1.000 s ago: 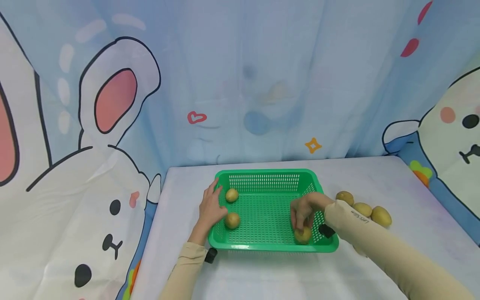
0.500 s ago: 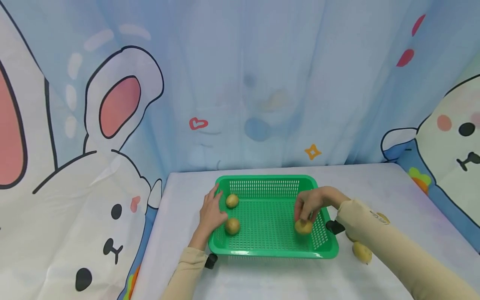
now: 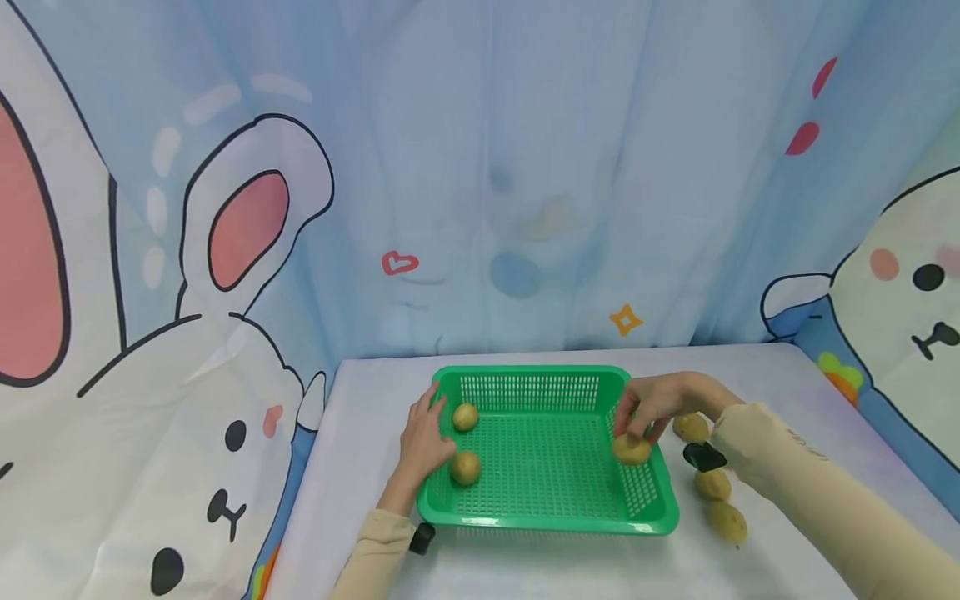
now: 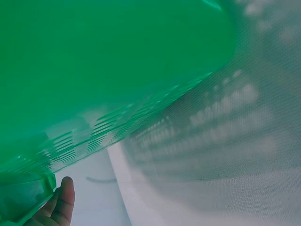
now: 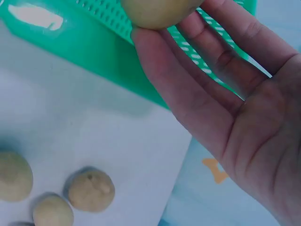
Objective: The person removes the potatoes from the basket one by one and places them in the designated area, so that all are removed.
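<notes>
My right hand pinches a potato between thumb and fingers, over the right side of a green plastic basket. In the right wrist view this potato shows at the fingertips, above the basket's perforated wall. My left hand holds the basket's left rim, thumb toward the inside. Its fingertips show at the rim's corner in the left wrist view. Inside the basket, along the left side, lie two potatoes, one toward the back and another nearer the front.
On the white table, right of the basket, lie several potatoes, partly behind the right wrist's black camera. A blue curtain with cartoon animals hangs behind the table and at its sides.
My right hand has carried the potato up from the basket's front right corner and rightward to the right wall. The left hand stays at the rim. The head view has tilted up slightly.
</notes>
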Action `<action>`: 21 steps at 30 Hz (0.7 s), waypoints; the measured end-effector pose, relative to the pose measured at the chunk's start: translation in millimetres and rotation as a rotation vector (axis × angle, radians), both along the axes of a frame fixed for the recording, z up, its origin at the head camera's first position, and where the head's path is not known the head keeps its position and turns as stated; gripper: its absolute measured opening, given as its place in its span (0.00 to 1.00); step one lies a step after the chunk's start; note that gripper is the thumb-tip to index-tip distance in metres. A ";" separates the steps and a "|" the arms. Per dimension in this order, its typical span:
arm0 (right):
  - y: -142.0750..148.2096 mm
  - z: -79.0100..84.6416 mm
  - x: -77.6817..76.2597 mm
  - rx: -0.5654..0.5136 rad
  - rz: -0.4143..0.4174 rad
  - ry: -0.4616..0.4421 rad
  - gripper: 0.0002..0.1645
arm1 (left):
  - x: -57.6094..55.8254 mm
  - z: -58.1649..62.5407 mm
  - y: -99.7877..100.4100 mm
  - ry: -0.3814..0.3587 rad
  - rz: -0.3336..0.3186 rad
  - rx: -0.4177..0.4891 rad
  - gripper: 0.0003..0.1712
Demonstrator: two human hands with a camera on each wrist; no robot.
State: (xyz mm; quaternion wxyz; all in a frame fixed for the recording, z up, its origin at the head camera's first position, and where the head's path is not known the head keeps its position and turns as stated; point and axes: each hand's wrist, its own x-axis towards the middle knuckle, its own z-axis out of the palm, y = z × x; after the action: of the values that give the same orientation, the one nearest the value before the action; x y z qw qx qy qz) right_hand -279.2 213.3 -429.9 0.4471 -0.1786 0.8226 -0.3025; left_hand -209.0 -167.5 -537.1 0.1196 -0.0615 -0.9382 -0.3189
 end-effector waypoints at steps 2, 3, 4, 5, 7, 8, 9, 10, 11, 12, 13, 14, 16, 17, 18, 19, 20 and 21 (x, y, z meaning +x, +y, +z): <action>7.9 4.0 -1.0 -0.011 0.001 0.005 0.14 | -0.3 -1.2 0.2 0.003 -0.002 0.003 0.42; 12.1 5.9 -1.2 -0.014 -0.004 0.007 0.15 | -0.3 -1.6 0.3 0.004 -0.004 0.004 0.42; 16.6 7.4 -1.6 -0.016 -0.009 0.008 0.16 | -0.3 -1.7 0.4 0.003 -0.006 0.007 0.42; 21.0 8.8 -1.8 -0.018 -0.017 0.007 0.16 | -0.1 -1.7 0.3 0.003 -0.008 0.009 0.42; 29.6 10.7 -2.0 -0.017 -0.023 0.006 0.18 | 0.4 -1.5 0.1 0.010 -0.010 0.014 0.43; 33.7 11.2 -1.8 -0.015 -0.033 0.003 0.18 | 0.5 -1.3 0.0 0.013 -0.009 0.015 0.43; 37.4 11.7 -1.8 -0.010 -0.045 0.004 0.18 | 0.3 -1.3 -0.1 0.017 -0.009 0.016 0.43; 41.6 10.6 -0.8 -0.007 -0.050 0.006 0.18 | 1.0 -2.2 -0.2 0.020 -0.008 0.016 0.43; 45.7 9.5 0.1 -0.003 -0.057 0.007 0.18 | 1.5 -2.9 -0.2 0.022 -0.007 0.016 0.43; 49.4 8.4 0.9 0.005 -0.066 0.009 0.18 | 1.7 -3.6 -0.2 0.024 -0.006 0.016 0.43; 53.1 7.2 1.7 0.010 -0.081 0.010 0.18 | 1.8 -4.2 -0.1 0.023 -0.005 0.016 0.43; 56.9 6.3 2.8 0.017 -0.092 0.012 0.18 | 1.7 -4.8 -0.1 0.028 -0.004 0.014 0.43; 64.6 4.4 4.5 0.036 -0.113 0.019 0.17 | 1.6 -5.1 0.1 0.033 -0.004 0.011 0.43; 68.5 3.8 5.4 0.044 -0.122 0.021 0.17 | 1.7 -5.0 0.1 0.034 -0.005 0.011 0.43; 72.3 3.2 6.4 0.052 -0.138 0.025 0.17 | 1.6 -4.8 0.1 0.035 -0.004 0.008 0.43; 76.4 2.7 7.5 0.058 -0.146 0.030 0.16 | 1.7 -4.5 0.0 0.037 -0.004 0.008 0.43; 80.7 2.0 8.4 0.061 -0.154 0.034 0.15 | 1.8 -4.3 0.0 0.038 -0.003 0.009 0.43; 85.1 1.3 9.2 0.063 -0.164 0.036 0.14 | 1.6 -3.9 0.1 0.036 -0.002 0.009 0.43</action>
State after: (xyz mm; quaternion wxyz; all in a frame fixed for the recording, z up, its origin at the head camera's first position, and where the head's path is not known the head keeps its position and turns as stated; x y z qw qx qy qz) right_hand -270.0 298.3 -428.6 0.4115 -0.1019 0.8513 -0.3091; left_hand -207.3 -167.4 -541.1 0.1363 -0.0678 -0.9344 -0.3221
